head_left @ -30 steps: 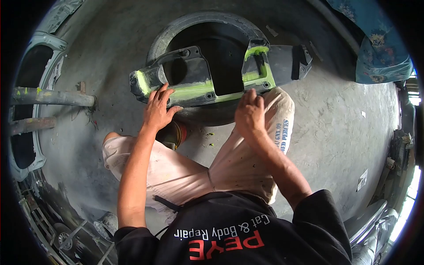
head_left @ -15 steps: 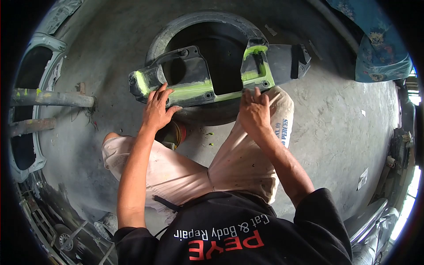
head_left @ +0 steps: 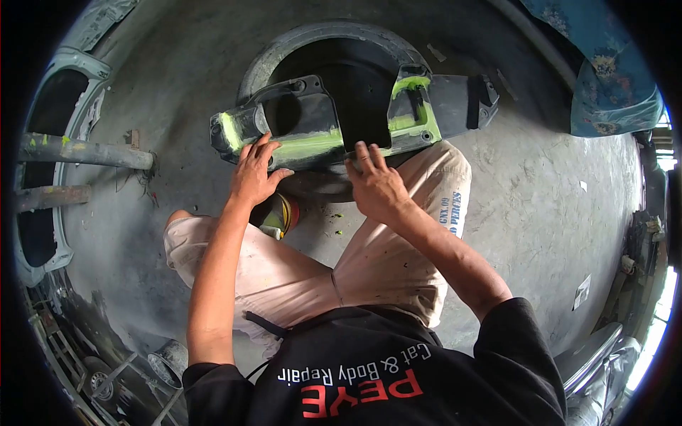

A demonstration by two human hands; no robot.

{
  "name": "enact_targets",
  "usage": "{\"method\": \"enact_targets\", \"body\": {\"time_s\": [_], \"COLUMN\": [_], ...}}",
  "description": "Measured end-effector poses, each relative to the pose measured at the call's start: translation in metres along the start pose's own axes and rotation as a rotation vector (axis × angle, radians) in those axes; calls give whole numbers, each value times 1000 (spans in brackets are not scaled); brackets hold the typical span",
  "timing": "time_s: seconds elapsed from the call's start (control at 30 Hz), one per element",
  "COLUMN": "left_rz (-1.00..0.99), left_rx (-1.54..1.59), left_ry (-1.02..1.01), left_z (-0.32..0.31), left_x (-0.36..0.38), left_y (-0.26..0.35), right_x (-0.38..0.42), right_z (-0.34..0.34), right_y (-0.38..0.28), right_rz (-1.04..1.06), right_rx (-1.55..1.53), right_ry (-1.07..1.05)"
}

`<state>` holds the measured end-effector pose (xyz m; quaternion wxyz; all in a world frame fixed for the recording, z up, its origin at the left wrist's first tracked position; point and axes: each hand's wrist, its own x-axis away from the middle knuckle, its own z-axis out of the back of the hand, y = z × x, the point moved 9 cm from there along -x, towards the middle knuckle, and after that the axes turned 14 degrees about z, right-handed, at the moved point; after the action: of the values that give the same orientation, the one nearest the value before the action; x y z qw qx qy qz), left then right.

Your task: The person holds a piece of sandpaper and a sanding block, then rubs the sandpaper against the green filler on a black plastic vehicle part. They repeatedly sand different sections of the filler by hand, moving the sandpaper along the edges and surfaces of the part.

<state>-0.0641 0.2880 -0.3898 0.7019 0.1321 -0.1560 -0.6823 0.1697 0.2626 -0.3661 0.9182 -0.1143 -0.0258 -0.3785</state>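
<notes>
A black plastic car trim panel (head_left: 305, 148) with worn lime-green paint lies across a tyre (head_left: 264, 67) on the floor. The panel has a round hole at its left and a deep notch in the middle. My left hand (head_left: 253, 175) rests on its near left edge, fingers on the green strip and thumb held apart. On the narrow strip below the notch lies my right hand (head_left: 376, 183), its fingers stretched out over the edge. Whether anything thin is under those fingertips is hidden.
My bent legs (head_left: 398, 263) frame the panel's near side. A vehicle door frame (head_left: 67, 248) and a paint-spotted post (head_left: 85, 153) stand at left. Blue floral cloth (head_left: 614, 92) hangs at upper right. Green flakes (head_left: 339, 232) dot the concrete floor (head_left: 526, 206).
My right hand has slid left along the panel's near edge, from beside the right-hand green section to below the notch. My left hand stays in place; the panel has barely shifted.
</notes>
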Motion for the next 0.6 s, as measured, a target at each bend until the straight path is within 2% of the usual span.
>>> {"method": "enact_targets", "body": {"time_s": [0.13, 0.2, 0.27, 0.33, 0.4, 0.43, 0.6], "left_rz": [8, 6, 0, 10, 17, 17, 8], "left_rx": [-8, -15, -27, -16, -8, -11, 8], "left_ry": [-3, 13, 24, 10, -3, -4, 15], "left_z": [-2, -2, -2, -2, -2, -3, 0], "left_x": [0, -1, -1, 0, -2, -2, 0], "left_y": [-3, -3, -3, -4, -5, -5, -2], "right_x": [12, 13, 12, 3, -8, -10, -10], "right_z": [4, 22, 35, 20, 34, 37, 31], "right_y": [42, 47, 51, 63, 56, 49, 76], "right_rz": [-118, -76, -184, -207, -4, 84, 146], "right_rx": [-11, -70, -191, -176, -168, -119, 64], "right_ry": [-22, -1, -72, -36, 225, 237, 33]}}
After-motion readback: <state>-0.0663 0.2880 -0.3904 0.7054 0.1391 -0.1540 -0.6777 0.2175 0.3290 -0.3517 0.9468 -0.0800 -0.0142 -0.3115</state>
